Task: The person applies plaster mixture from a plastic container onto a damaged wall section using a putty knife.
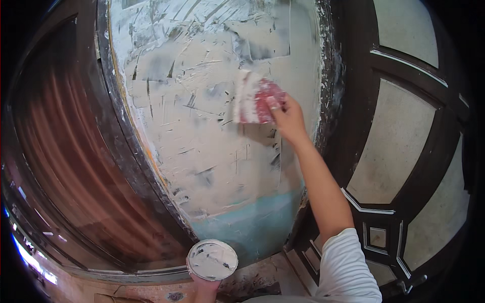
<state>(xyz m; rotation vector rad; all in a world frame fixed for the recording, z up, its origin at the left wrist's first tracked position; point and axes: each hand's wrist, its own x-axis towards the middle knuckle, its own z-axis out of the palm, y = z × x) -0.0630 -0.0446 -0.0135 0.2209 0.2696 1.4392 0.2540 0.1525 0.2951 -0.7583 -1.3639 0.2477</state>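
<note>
My right hand (288, 116) grips a red spreader (264, 98) smeared with white paste, held at the upper right part of a plastered wall panel (187, 131). The panel is coated unevenly in pale filler, with dark patches, scratches and a bluish-green band near its bottom. My left hand (204, 288), at the lower edge of the view, holds up a round tub (211, 256) of pale grey paste with dark specks. Most of that hand is hidden under the tub.
A dark wooden frame with a glass pane showing reddish drapes (76, 161) stands on the left. On the right is a dark panelled door (369, 65) with pale inserts and a metal handle (409, 285). A stained, littered floor (252, 283) shows below the wall.
</note>
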